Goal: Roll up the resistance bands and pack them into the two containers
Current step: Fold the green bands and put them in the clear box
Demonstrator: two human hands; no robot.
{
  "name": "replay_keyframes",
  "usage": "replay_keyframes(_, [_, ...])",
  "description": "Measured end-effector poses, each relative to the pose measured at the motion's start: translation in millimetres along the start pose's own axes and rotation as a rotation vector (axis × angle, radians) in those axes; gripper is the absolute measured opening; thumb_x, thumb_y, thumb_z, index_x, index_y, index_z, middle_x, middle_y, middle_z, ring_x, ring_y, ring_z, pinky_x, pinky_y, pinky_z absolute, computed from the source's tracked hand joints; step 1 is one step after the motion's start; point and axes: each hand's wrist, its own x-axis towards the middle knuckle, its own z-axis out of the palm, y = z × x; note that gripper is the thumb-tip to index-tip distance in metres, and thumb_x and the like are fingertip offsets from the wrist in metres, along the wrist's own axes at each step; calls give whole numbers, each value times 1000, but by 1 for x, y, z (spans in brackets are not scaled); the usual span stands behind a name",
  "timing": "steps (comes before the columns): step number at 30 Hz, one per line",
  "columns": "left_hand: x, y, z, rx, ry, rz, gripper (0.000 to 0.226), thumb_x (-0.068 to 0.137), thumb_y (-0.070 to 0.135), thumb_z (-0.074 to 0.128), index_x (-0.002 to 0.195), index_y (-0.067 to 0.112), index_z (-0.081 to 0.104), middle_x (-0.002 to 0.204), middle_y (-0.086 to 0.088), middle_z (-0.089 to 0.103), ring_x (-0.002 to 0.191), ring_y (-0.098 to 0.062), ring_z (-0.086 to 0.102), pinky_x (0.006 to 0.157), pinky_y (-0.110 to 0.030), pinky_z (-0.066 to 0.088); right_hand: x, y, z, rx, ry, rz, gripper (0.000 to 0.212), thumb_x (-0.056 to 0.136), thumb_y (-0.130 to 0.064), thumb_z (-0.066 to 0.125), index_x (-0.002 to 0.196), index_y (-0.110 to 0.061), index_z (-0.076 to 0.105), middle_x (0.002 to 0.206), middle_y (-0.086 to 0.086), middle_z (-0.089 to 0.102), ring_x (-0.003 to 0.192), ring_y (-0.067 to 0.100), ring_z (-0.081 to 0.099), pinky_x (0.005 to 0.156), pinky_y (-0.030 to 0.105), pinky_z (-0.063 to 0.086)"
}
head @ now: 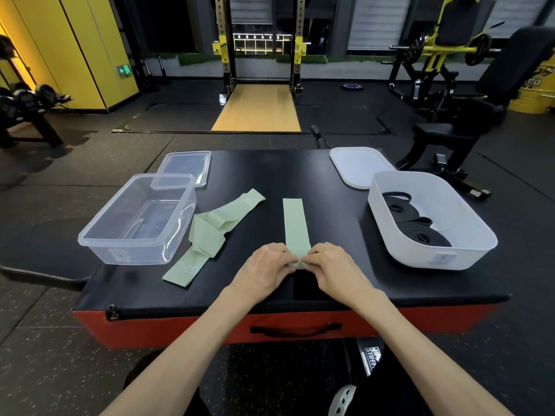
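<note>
Together, left hand (pixel 264 270) and right hand (pixel 332 267) fingers curl, seemingly pinching the green band's (pixel 295 226) near end.

we're looking at a dim gym, speckled black rubber floor (pixel 75 181), yellow wall panels (pixel 90 46) off left, squat rack (pixel 223 40) over a wooden platform (pixel 258 109) ahead, black bench (pixel 510 73) on our right

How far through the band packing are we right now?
Done: black bands lie coiled in the white container. In hand: left hand and right hand pinch the near end of a flat green band, starting its roll. Left: the tangled green band beside the clear container, which looks empty.
</note>
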Motion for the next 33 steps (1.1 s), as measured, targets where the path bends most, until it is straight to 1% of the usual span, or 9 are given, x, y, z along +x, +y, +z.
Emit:
replay_keyframes(4, [5, -2, -2, 4, -39, -10, 17, 87, 17, 61, 94, 7, 73, 86, -6, 68, 80, -23, 61, 75, -30, 46, -2, -1, 1, 17, -1, 12, 20, 95, -15, 53, 103, -9, 71, 100, 2, 61, 94, 21, 52, 80, 34, 47])
replay_keyframes(9, [9, -5, -3, 3, -93, -45, 18, 89, 19, 60, 95, 9, 74, 87, -5, 67, 83, -23, 61, 76, -25, 40, -7, -2, 1, 3, 65, 14, 22, 82, -7, 70, 104, -6, 69, 100, 3, 62, 93, 22, 55, 80, 27, 46])
replay_keyframes(12, [12, -6, -5, 1, -135, -57, 19, 93, 21, 58, 97, 10, 73, 90, -6, 63, 86, -24, 58, 78, -33, 45, -7, -6, 2, -10, 94, 0, 19, 76, -5, 74, 95, -7, 71, 93, 2, 64, 86, 22, 58, 74, 26, 46])
replay_keyframes(17, [15, -7, -6, 18, -179, -65, 21, 94, 25, 55, 95, 12, 72, 89, -4, 61, 86, -22, 56, 78, -40, 47, -3, -4, 6, -5, 129, 8, 12, 75, -2, 75, 85, -7, 74, 84, 4, 66, 78, 25, 60, 64, 33, 53])
replay_keyframes(21, [8, -6, -3, 54, -113, -57, 21, 95, 25, 53, 105, 14, 68, 100, -1, 61, 92, -20, 55, 81, -38, 48, 0, 0, 8, 4, 132, 22, 10, 79, -5, 72, 87, -9, 75, 84, 3, 67, 78, 25, 61, 62, 36, 55])
replay_keyframes(24, [-1, -2, 1, 84, 12, 12, 14, 83, 12, 68, 98, 11, 69, 97, -2, 63, 81, -23, 57, 69, -36, 53, 3, 2, 8, 8, 130, 15, 11, 81, -5, 70, 89, -9, 75, 85, 4, 67, 79, 26, 60, 63, 36, 54])
replay_keyframes(26, [-2, -3, 5, 92, 56, 34, 14, 78, 9, 72, 91, 10, 70, 91, -2, 64, 76, -24, 58, 63, -34, 53, 5, 3, 8, -5, 113, 16, 9, 85, -7, 66, 88, -8, 75, 87, 4, 66, 81, 26, 58, 65, 38, 53])
replay_keyframes(28, [1, -1, 5, 93, 81, 42, 7, 81, 14, 66, 85, 10, 71, 85, -1, 65, 72, -22, 59, 59, -34, 53, 5, 3, 7, -16, 96, 18, 12, 89, -10, 62, 87, -7, 73, 88, 4, 65, 83, 25, 57, 66, 39, 53])
replay_keyframes(33, [7, -2, 4, 53, 46, -17, 22, 87, 24, 55, 82, 10, 73, 81, -1, 65, 74, -21, 59, 64, -31, 52, 1, 1, 6, 4, 96, 34, 17, 93, -15, 57, 98, -9, 72, 96, 3, 64, 92, 22, 55, 72, 37, 51])
